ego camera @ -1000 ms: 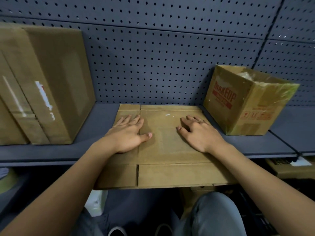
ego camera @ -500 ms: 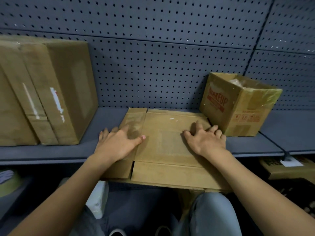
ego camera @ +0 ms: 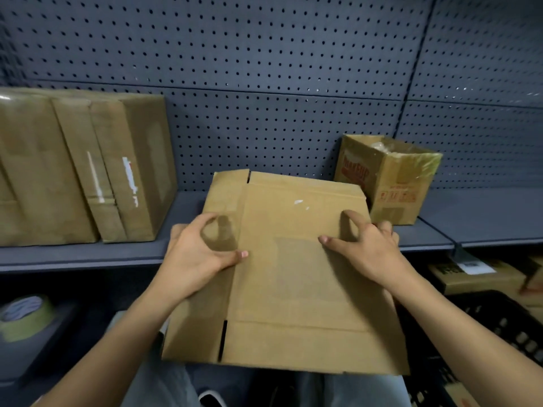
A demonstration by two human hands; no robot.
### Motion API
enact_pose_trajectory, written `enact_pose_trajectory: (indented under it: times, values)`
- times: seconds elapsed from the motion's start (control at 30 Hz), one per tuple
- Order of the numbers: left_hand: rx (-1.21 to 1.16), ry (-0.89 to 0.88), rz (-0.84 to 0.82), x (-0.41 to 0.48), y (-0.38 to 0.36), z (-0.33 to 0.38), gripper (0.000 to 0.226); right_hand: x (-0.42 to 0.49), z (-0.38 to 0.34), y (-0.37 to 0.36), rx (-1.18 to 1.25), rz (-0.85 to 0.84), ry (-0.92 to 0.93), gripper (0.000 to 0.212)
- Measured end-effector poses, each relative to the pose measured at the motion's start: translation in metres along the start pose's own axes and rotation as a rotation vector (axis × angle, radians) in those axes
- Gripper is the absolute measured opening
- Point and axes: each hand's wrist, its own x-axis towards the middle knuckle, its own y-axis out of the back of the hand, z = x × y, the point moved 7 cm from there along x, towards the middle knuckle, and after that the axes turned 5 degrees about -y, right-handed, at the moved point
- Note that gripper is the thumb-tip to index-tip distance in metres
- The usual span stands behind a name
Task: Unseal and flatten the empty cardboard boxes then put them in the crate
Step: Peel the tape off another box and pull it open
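Overhanging the shelf [ego camera: 73, 255] lip toward the person, the flattened box [ego camera: 293, 283] has its far edge beyond the fingertips, near an open box [ego camera: 393, 183]; a black crate [ego camera: 505, 327] lies below the right hand [ego camera: 367, 251]. It is brown and creased, with slotted flaps. The left hand [ego camera: 197, 257] and the right grip its side edges, thumbs on top.

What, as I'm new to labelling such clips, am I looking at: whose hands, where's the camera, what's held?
No machine here: a person works bare-handed, and the single camera sits on their head, looking down. The left hand and right hand grip the side edges of a flattened cardboard box, thumbs on top. On the grey shelf stand taped boxes at left and an open box with red print at right. A black crate sits lower right.
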Motion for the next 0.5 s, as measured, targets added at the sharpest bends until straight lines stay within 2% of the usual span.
enact_pose_trajectory:
  times: [0.27, 0.5]
  values:
    - [-0.095, -0.106, -0.151, -0.055, -0.028, 0.057, 0.097, -0.080, 0.073, 0.059, 0.101, 0.063, -0.016, 0.088]
    - [-0.101, -0.275, -0.340, -0.072, -0.116, 0.125, 0.094, -0.140, 0.172, 0.109, 0.141, 0.204, -0.194, 0.083]
